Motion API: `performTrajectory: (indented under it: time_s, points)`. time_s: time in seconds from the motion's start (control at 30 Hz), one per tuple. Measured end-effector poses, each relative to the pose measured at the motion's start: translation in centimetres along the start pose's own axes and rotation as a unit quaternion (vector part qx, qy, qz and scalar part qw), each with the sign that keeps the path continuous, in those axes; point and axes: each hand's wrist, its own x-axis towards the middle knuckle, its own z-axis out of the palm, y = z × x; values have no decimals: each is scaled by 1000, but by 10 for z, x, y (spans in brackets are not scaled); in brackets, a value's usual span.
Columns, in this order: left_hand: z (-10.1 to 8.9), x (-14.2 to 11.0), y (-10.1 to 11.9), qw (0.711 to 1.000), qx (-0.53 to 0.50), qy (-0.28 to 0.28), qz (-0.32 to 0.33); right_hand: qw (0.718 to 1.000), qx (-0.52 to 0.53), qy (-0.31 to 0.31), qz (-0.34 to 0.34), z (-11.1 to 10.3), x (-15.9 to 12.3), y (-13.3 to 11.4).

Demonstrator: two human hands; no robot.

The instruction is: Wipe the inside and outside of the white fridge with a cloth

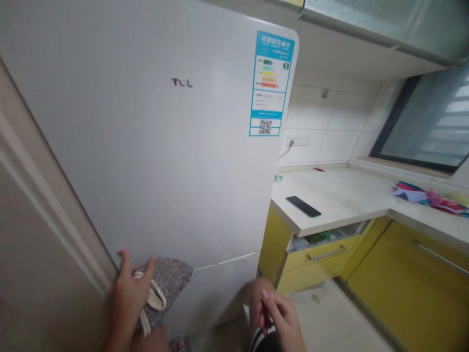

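Grey cloth, one, cream-trimmed: lower left of frame, at the refrigerator's left edge; long axis slanting, pointed end toward upper right. Left hand, one: thumb and fingers closed on the cloth. Right hand, one: bottom centre, fingers half curled; contents cannot be told. Refrigerator, one: broad bare door above the cloth; one blue-bordered label, upper centre-right. Phone, one: near the desk's front edge. Open floor: lower right.
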Motion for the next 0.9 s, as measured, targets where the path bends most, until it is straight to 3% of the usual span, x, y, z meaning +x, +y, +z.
performTrajectory:
  time_s: [0.13,0.2,0.3,0.37,0.43,0.57,0.63,0.7,0.8,0.9]
  points:
    - [10,-17,5,991,-127,-17,-41,999,14,-50,-9,23,14,24]
    - [18,-37,14,974,-215,-60,-38,995,40,-86,-23,42,20,29]
    - [38,-70,34,932,-325,-156,-28,986,103,-127,9,69,28,20]
    - [51,-91,43,911,-357,-205,-30,987,134,-88,19,80,36,5]
    - [61,-109,47,907,-360,-217,-10,990,137,-29,-9,84,45,-15]
    - [64,-141,44,896,-360,-213,149,994,91,-6,-67,82,59,-49]
    - [60,-149,44,909,-302,-188,215,995,61,-22,-81,79,63,-58]
    - [53,-147,43,928,-242,-147,240,995,14,-51,-89,74,66,-62]
    - [41,-128,37,939,-242,-122,213,989,-75,-101,-76,54,73,-63]
    - [30,-107,28,950,-283,-114,72,971,-157,-158,-86,27,83,-64]
